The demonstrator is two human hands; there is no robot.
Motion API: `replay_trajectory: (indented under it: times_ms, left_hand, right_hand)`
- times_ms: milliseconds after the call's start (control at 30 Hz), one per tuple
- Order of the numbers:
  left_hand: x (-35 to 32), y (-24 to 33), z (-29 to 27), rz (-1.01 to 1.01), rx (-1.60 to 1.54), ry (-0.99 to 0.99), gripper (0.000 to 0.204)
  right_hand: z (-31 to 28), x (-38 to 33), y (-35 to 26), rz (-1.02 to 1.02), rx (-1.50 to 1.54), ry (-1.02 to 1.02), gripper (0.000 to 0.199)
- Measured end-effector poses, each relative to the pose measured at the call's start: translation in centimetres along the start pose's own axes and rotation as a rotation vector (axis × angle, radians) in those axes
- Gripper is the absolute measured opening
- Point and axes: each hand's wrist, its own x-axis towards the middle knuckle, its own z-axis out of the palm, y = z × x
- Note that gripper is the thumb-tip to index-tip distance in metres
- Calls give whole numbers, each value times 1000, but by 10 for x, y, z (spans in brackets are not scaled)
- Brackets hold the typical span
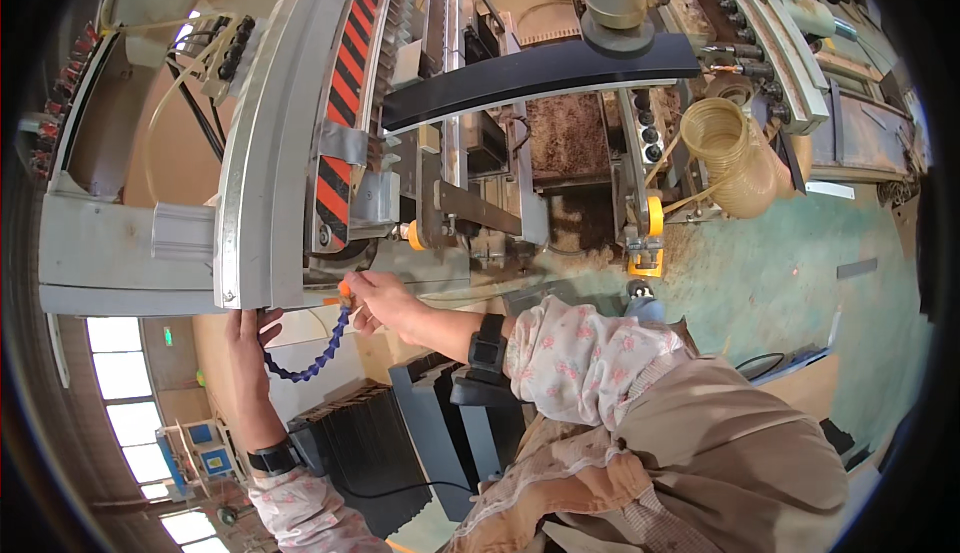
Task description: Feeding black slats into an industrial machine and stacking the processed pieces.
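Note:
A blue segmented hose (318, 366) with an orange nozzle (347, 288) curves between my hands. My right hand (385, 303) is closed, its fingertips pinching the nozzle end just below the striped machine guard. My left hand (251, 338) reaches up to the near end of a grey metal rail (262, 183), its fingers stretched and somewhat apart. The fingertips are partly hidden at the rail's lower edge. The hose's other end runs in beside the left hand, and its attachment there is hidden. A long dark panel (540, 75) lies across the machine, beyond both hands.
A red-and-black striped guard (352, 73) runs alongside the rail. Dark panels (365, 438) stand stacked below my right forearm. Yellow rollers (655, 218) and a ribbed translucent duct (722, 143) sit to the right. Sawdust lies on the green floor (760, 273).

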Motion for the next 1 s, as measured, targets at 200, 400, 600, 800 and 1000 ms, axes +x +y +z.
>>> replay_trajectory:
  times_ms: [200,400,600,800,1000]
  left_hand:
    - [1,0,-2,-25,-24,-17,40]
    - [1,2,0,-28,-44,-29,43]
    - [-31,-4,-12,88,-166,167,51]
    - [-152,-75,3,141,-609,538,45]
    - [-236,-133,65,-299,-900,469,31]
  right_hand:
    - [3,7,0,38,-61,6,42]
    - [0,5,3,56,-92,14,43]
    - [-26,-12,-24,44,-710,-38,38]
    - [-97,-41,-204,-1070,-1940,286,45]
    - [-151,-71,-308,-119,-2308,396,72]
